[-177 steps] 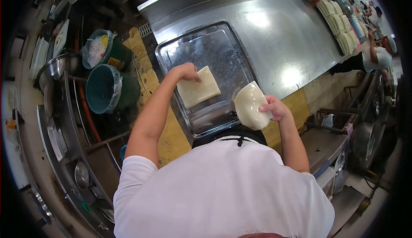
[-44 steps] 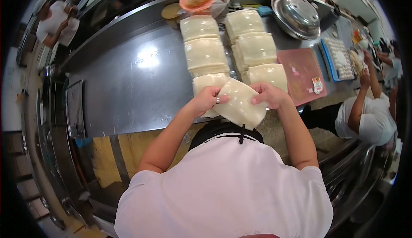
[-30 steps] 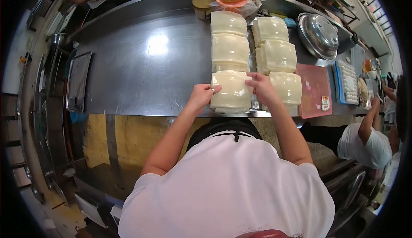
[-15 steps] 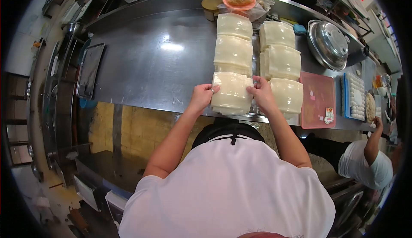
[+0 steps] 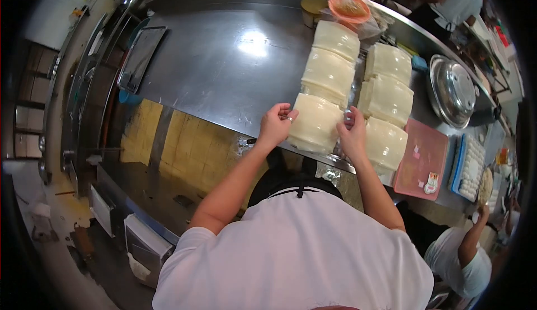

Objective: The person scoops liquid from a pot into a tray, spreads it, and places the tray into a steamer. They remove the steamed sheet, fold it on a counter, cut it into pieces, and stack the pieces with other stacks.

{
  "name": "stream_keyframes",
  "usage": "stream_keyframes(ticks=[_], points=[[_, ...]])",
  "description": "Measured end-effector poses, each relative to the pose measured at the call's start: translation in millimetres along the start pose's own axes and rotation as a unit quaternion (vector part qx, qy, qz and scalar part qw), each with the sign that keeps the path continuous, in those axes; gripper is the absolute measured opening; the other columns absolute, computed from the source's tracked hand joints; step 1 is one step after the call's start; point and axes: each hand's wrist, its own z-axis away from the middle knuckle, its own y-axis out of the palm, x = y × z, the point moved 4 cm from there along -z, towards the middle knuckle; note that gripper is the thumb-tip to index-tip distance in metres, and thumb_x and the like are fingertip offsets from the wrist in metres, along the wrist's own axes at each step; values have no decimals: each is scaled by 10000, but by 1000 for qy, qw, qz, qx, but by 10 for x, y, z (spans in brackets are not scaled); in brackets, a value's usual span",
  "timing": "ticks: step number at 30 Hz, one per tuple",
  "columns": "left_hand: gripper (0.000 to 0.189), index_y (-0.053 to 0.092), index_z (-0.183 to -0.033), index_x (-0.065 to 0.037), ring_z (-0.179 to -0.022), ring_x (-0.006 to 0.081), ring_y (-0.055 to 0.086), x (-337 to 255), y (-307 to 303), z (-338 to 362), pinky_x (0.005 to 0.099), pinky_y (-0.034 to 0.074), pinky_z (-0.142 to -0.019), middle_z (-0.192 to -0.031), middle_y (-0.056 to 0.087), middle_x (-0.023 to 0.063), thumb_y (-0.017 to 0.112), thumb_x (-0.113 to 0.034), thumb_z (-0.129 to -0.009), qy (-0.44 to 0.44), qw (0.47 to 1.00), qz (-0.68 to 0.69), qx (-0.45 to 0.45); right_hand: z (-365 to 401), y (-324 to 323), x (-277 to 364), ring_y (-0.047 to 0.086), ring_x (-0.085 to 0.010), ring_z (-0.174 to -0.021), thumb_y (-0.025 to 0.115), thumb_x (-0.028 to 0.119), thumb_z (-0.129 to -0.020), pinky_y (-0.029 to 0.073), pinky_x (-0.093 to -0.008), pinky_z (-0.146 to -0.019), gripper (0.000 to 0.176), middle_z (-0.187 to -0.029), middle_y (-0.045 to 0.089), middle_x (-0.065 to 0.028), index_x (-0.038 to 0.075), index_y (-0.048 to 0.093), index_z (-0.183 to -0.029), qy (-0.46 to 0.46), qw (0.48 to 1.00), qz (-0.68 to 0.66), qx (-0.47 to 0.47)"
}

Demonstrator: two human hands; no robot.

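Three stacks of pale, glossy dough sheets form a column on the steel table, the nearest stack [image 5: 316,124] lying between my hands. My left hand [image 5: 274,124] is at its left edge, fingers loosely bent and apart, thumb side by the sheets. At the right edge is my right hand [image 5: 352,135], its fingers bent and parted from the thumb. Neither hand visibly grips a sheet. A second column of similar stacks [image 5: 386,145] stands to the right of my right hand.
On the steel table [image 5: 212,64] are a dark tray [image 5: 141,58], an orange bowl [image 5: 349,9], a tub [image 5: 313,9], metal bowls [image 5: 452,92], a pink board [image 5: 422,156] and a blue tray [image 5: 460,167] of white pieces. Co-workers stand at the right and far side.
The view has turned and shifted, so the table appears tilted. My fingers have loosened from the near stack's side edges, where they were pinched before.
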Motion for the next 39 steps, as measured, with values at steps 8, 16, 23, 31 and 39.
stream_keyframes(ticks=[8,16,23,31,39], points=[[326,697,-1158,-14,-835,204,704,152,-814,440,339,566,-774,-975,751,120,737,-253,-939,7,998,42,-39,353,433,752,582,-219,-1067,672,35,-861,523,-344,-857,637,-1275,572,-137,4,450,-1457,-99,993,23,64],[249,721,-1106,-7,-796,116,664,977,-2310,979,291,543,-748,-907,745,59,724,-206,-955,-14,987,134,-93,985,2398,1501,639,-207,-991,681,-29,-873,556,-323,-804,632,-1239,608,-164,-21,428,-1452,-145,956,25,256],[218,719,-1117,-4,-815,101,660,1837,-3871,1546,276,534,-744,-932,746,56,704,-158,-963,-61,959,149,-235,1816,4241,2186,672,-203,-906,691,12,-888,572,-337,-786,661,-1236,613,-172,-32,400,-1479,-150,870,48,466],[216,716,-1118,12,-862,106,682,2434,-4913,1920,273,546,-776,-958,759,70,695,-139,-964,-103,917,180,-340,2285,5662,2613,652,-165,-849,723,49,-873,555,-314,-765,673,-1206,628,-158,-27,421,-1470,-192,787,113,575],[221,689,-1153,28,-899,114,656,3056,-5851,1756,283,530,-819,-981,719,53,656,-132,-1004,-176,875,216,-396,2196,7313,2882,693,-205,-847,723,48,-870,569,-340,-767,659,-1193,657,-182,-33,437,-1458,-218,716,155,645]])
